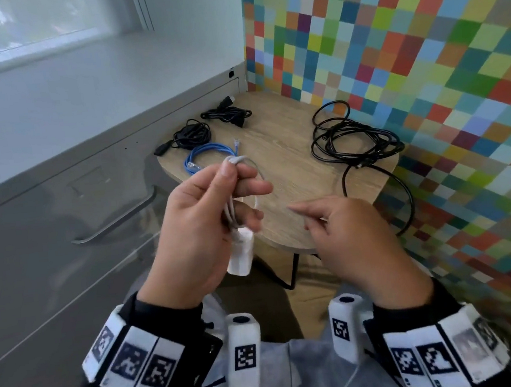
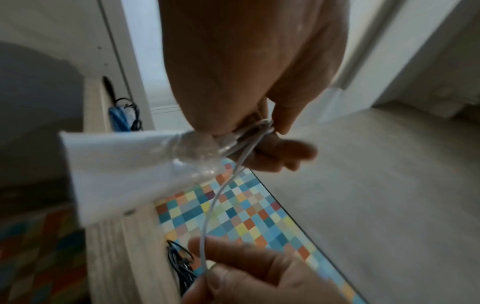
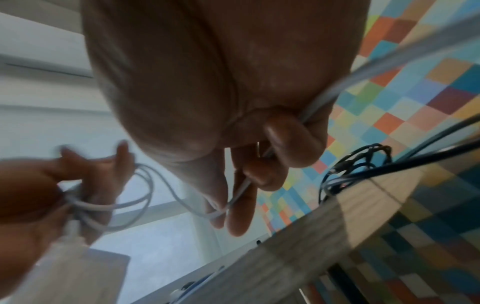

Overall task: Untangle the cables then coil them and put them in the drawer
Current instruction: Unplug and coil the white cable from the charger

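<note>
My left hand [image 1: 217, 203] grips a thin white cable [image 1: 238, 162] wound in loops round its fingers, and a white adapter block [image 1: 240, 254] hangs below the palm. The same white cable [image 2: 221, 191] runs from those loops to my right hand [image 1: 323, 217], which pinches the loose strand [image 3: 244, 189] between thumb and fingers. Both hands hover over the near edge of the small wooden table [image 1: 289, 170]. On it lie a coiled blue cable [image 1: 206, 156], two bundled black cables [image 1: 191, 134] [image 1: 227, 114], and a loose tangled black cable [image 1: 352, 139].
A grey cabinet with a closed handled drawer [image 1: 115, 220] stands to the left of the table. A checkered colourful wall [image 1: 423, 65] bounds the right side. One black strand [image 1: 406, 196] droops off the table's right edge. A window ledge [image 1: 62, 75] runs behind.
</note>
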Demonstrator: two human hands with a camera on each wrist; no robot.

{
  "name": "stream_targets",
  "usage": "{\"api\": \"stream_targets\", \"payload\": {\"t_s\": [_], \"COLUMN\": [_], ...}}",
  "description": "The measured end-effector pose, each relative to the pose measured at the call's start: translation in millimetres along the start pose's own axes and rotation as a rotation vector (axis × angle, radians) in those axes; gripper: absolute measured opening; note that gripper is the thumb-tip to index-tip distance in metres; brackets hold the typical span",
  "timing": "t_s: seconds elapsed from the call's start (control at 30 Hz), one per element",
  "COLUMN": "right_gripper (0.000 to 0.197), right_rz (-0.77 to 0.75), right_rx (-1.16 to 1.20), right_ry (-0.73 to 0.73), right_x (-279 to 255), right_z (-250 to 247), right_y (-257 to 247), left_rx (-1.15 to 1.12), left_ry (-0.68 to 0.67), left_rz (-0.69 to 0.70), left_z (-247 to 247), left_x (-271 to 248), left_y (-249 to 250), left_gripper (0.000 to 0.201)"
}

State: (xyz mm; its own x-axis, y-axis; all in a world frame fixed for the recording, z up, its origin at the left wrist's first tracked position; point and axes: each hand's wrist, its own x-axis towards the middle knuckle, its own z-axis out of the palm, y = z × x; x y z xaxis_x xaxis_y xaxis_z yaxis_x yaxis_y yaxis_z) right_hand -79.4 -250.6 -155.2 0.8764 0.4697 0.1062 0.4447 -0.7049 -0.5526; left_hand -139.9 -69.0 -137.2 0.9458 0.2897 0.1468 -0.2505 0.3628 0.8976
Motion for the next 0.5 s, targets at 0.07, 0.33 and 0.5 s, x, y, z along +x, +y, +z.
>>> {"api": "stream_targets", "payload": {"t_s": [0.07,0.33,0.5], "right_gripper": [0.036,0.015,0.007], "right_rz": [-0.096,-0.346,-0.369], "right_rx": [-0.156,0.073,0.251], "right_ry": [-0.049,0.146,0.147], "right_x": [-3.2,-6.6,-9.1], "right_z": [2.3,8.4,4.9], "right_y": [-13.4,-13.7,-17.0], "left_rx": [0.267,1.123,1.158], "left_ry": [-0.022,-0.173,-0.216], "left_rz": [0.095,0.399,0.334], "left_z": [3.1,-4.3,-5.5], "left_x": [-3.3,-3.8,-2.7], "left_y": [-5.4,-15.2,-12.7], "left_gripper": [0.026,0.032,0.033]}}
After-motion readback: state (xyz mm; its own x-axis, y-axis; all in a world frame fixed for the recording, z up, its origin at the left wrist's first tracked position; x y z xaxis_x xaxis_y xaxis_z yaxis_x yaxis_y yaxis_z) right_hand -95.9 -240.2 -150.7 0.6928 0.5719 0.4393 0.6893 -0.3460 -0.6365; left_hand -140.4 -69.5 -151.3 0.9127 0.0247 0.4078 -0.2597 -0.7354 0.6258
